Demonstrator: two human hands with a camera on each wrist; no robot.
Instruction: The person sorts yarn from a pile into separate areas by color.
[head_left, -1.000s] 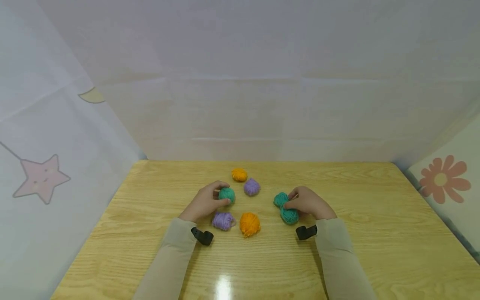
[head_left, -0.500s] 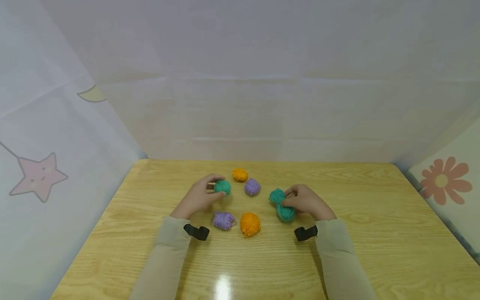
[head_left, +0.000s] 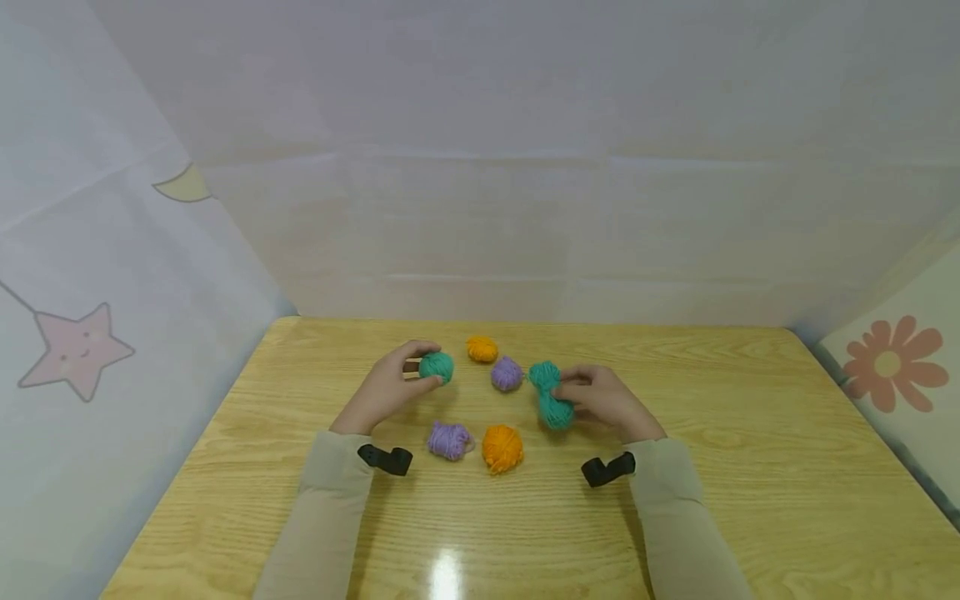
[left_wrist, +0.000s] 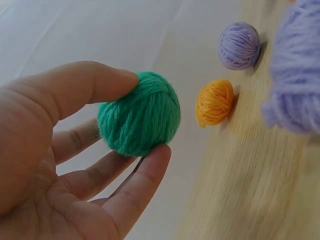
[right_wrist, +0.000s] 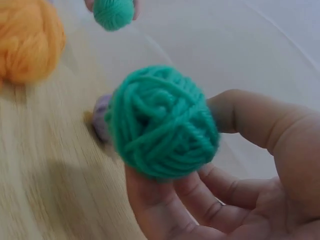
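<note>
My left hand (head_left: 385,387) pinches a round green ball of yarn (left_wrist: 142,115) between thumb and fingertips, raised over the table. In my right hand (head_left: 603,400) is a green yarn bundle (head_left: 555,408), narrow in the middle with a rounded lump at each end; thumb and fingers grip its waist. From the right wrist view only its near rounded end shows, hiding the rest. A purple yarn ball (head_left: 506,374) and a small orange yarn ball (head_left: 482,349) lie between the hands, farther back. Closer to me rest a purple yarn bundle (head_left: 449,441) and a larger orange yarn ball (head_left: 502,448).
The light wooden table (head_left: 480,533) ends at a pale cloth backdrop (head_left: 480,208) behind and at both sides. Black wrist cameras (head_left: 386,459) are strapped over both beige sleeves.
My left hand has carried the green ball up, back and to the left. My right hand has lifted the green bundle and shifted it left and back. The other yarn stays put.
</note>
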